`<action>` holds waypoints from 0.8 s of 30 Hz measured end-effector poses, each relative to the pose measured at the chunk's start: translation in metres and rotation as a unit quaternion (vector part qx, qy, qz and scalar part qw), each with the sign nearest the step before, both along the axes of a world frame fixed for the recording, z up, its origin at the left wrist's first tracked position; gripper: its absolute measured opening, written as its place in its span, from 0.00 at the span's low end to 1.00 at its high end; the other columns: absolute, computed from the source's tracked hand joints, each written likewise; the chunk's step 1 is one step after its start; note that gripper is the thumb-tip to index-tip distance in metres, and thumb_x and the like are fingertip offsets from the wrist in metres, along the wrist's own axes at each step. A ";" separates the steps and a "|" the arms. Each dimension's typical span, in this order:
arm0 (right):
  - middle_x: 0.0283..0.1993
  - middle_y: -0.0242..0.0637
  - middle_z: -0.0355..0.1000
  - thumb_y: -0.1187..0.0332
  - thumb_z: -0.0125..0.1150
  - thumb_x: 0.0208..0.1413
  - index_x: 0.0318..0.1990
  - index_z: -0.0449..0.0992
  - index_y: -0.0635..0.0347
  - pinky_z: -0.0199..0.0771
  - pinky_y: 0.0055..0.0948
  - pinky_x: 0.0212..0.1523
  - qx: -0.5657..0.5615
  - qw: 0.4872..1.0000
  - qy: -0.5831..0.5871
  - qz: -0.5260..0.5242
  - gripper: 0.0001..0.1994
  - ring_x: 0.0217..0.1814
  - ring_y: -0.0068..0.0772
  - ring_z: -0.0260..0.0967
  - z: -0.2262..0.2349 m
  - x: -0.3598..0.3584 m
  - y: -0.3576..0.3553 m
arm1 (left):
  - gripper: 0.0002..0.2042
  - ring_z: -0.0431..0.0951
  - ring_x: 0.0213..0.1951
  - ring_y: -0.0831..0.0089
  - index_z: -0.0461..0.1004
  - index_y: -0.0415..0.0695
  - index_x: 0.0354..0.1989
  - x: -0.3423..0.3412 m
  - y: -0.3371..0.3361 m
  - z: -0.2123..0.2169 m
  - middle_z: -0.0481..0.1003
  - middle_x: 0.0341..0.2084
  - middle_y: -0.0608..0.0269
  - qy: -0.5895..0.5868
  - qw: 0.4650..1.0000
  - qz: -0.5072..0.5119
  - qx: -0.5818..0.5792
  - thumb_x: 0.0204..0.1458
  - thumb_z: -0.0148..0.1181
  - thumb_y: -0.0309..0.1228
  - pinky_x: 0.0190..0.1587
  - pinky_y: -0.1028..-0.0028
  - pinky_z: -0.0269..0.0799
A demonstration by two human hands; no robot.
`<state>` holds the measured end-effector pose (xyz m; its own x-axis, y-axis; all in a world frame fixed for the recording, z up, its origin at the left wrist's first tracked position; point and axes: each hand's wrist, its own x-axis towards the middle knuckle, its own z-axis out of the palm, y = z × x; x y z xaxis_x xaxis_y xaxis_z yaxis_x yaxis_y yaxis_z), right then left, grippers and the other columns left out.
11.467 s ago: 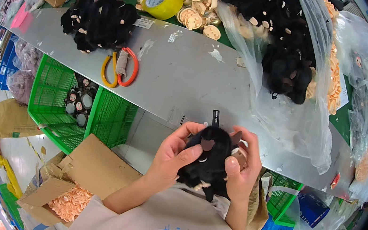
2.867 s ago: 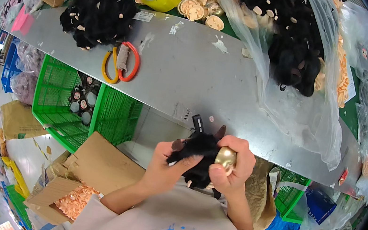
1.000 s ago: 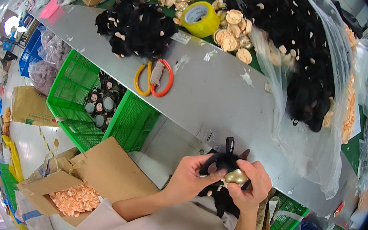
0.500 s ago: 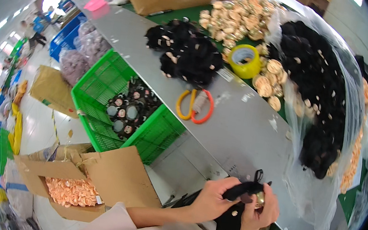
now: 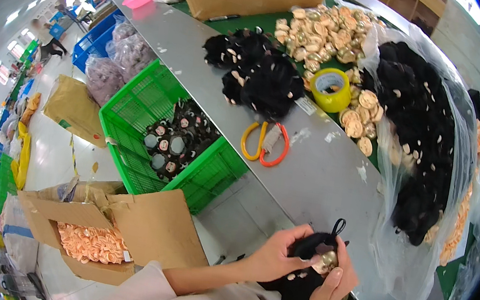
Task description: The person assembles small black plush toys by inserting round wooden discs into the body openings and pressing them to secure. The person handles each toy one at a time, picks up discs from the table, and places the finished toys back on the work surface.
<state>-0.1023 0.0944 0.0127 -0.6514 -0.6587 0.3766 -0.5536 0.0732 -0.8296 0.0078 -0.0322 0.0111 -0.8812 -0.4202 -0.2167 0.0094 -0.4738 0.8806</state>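
Both hands hold a black plush piece (image 5: 308, 245) with a thin loop at its top, close to my body by the table's near edge. My left hand (image 5: 281, 257) pinches its left side, the thumb reaching to a shiny gold rounded shell (image 5: 327, 261) set against the plush. My right hand (image 5: 336, 282) grips the other side, its thumb just below the shell. More black plush (image 5: 296, 295) with small pale bits hangs under the hands over my lap. How far the shell sits inside the fabric cannot be made out.
On the grey table (image 5: 334, 183) lie scissors (image 5: 264, 144), yellow tape (image 5: 331, 90), a black plush heap (image 5: 257, 75) and gold-and-peach shells (image 5: 325, 35). A plastic bag (image 5: 379, 214) holds more black plush. Left stand a green crate (image 5: 128, 152) with finished pieces and a cardboard box (image 5: 160, 225) of peach parts.
The plush has been turned and spread, so more of the gold shell shows. My left hand has shifted slightly left and its thumb now meets the shell. The view has tilted a little.
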 end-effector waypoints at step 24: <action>0.54 0.31 0.67 0.70 0.84 0.33 0.56 0.71 0.67 0.64 0.28 0.59 -0.070 0.754 -0.596 0.266 0.38 0.56 0.26 0.65 -0.016 -0.011 0.022 | 0.13 0.71 0.48 0.75 0.71 0.35 0.50 0.017 -0.016 0.016 0.71 0.49 0.58 0.114 0.988 -0.086 -0.064 0.58 0.59 0.24 0.52 0.74 0.66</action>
